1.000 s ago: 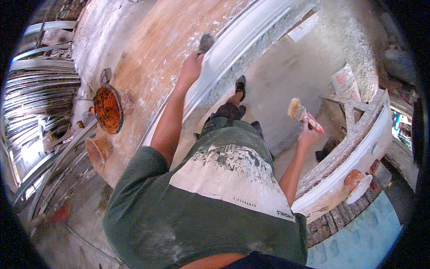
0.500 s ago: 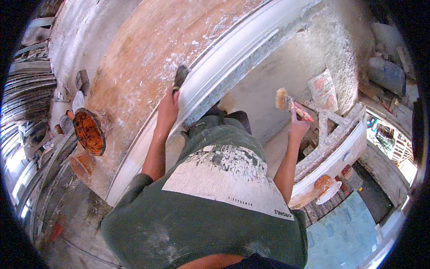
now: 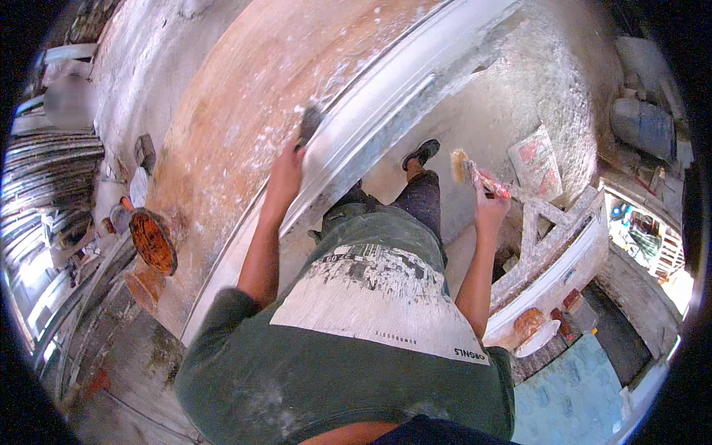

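Note:
My left hand [image 3: 285, 174] is closed round a dark-bristled brush [image 3: 309, 124], held at the edge where the tan, white-spotted surface [image 3: 237, 126] meets a long white ridged rim [image 3: 356, 126]. The brush is somewhat blurred, and whether its bristles touch the surface I cannot tell. To the right, my right hand [image 3: 489, 211] grips the red-and-white handle of a paintbrush [image 3: 463, 167]. Its pale yellowish bristles point up and left, over the pale grey floor of the hollow inside the rim.
Left of the tan surface sits a round orange-brown stained container [image 3: 153, 242]. A red-marked box-like piece [image 3: 535, 163] lies beyond the right-hand brush, near a pale wooden frame [image 3: 549, 222]. At lower right are a white dish [image 3: 538, 339] and a light-blue sheet [image 3: 571, 386]. My shoe [image 3: 421, 153] stands inside the hollow.
My left hand and its brush have shifted slightly right. My leg and shoe have come into sight between my hands. The right-hand paintbrush has moved slightly left, still gripped.

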`<action>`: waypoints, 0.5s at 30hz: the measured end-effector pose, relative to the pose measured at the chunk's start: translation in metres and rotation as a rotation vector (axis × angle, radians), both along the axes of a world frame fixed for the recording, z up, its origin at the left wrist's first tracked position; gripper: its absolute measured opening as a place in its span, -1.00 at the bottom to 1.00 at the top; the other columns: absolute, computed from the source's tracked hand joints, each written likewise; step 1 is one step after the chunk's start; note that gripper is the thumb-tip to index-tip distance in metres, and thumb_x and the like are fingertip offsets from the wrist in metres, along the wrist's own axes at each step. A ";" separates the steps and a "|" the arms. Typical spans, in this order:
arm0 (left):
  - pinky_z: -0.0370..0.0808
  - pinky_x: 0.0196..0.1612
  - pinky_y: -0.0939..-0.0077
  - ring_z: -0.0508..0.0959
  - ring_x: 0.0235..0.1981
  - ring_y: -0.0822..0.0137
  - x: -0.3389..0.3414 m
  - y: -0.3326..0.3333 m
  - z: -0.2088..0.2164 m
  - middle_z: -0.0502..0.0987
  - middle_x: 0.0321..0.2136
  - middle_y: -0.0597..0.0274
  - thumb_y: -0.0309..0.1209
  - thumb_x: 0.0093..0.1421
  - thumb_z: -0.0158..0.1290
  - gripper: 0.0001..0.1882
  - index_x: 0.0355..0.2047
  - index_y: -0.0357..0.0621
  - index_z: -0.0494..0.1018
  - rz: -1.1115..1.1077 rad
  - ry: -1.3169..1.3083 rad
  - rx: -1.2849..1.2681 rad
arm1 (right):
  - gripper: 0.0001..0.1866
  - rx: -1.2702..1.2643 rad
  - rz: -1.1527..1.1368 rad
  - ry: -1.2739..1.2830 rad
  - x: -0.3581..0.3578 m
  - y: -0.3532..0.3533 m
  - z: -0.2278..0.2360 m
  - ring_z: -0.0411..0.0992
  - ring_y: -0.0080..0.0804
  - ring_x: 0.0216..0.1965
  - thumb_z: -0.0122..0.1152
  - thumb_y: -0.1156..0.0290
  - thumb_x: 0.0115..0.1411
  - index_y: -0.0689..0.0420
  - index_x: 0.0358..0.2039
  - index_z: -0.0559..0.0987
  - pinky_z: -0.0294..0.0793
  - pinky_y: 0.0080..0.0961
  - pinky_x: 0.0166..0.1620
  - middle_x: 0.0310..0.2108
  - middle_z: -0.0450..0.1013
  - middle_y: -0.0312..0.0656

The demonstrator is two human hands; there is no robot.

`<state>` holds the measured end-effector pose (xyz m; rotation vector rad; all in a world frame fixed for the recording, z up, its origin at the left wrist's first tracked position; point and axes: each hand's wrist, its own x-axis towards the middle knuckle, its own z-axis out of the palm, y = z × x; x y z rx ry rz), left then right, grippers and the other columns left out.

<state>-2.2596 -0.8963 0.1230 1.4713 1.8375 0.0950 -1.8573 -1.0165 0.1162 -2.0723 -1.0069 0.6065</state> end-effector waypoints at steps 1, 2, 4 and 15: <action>0.41 -0.14 0.02 0.48 -0.14 -0.25 -0.018 -0.015 -0.005 0.49 -0.22 -0.34 -0.23 0.32 -0.12 -0.59 0.09 -0.18 0.29 -0.013 -0.003 0.096 | -0.79 0.042 -0.002 -0.012 0.010 0.001 -0.003 0.53 -0.50 -0.28 0.30 0.46 0.08 0.18 -0.24 0.62 0.48 -0.57 -0.18 -0.28 0.58 -0.22; 0.41 -0.16 0.00 0.49 -0.16 -0.26 -0.026 -0.025 -0.014 0.50 -0.26 -0.34 -0.23 0.32 -0.12 -0.60 0.07 -0.18 0.30 -0.021 -0.011 0.192 | -0.79 0.031 -0.034 0.015 0.025 0.002 -0.005 0.53 -0.50 -0.29 0.30 0.46 0.08 0.18 -0.24 0.62 0.48 -0.57 -0.19 -0.29 0.58 -0.22; 0.41 -0.19 -0.01 0.49 -0.19 -0.27 -0.001 -0.013 -0.001 0.50 -0.29 -0.33 -0.23 0.32 -0.12 -0.63 0.04 -0.17 0.32 0.002 0.035 0.134 | -0.79 0.021 -0.086 0.072 0.056 0.010 -0.014 0.53 -0.50 -0.29 0.28 0.46 0.09 0.18 -0.23 0.63 0.49 -0.56 -0.20 -0.29 0.58 -0.22; 0.39 -0.09 -0.03 0.49 -0.14 -0.25 0.267 0.260 -0.055 0.49 -0.24 -0.37 -0.19 0.29 -0.12 -0.58 -0.06 -0.32 0.36 -0.165 -0.022 0.359 | -0.77 -0.019 0.061 -0.047 0.211 0.079 0.046 0.51 -0.40 -0.24 0.23 0.37 0.15 0.22 -0.21 0.60 0.45 -0.48 -0.14 -0.26 0.57 -0.15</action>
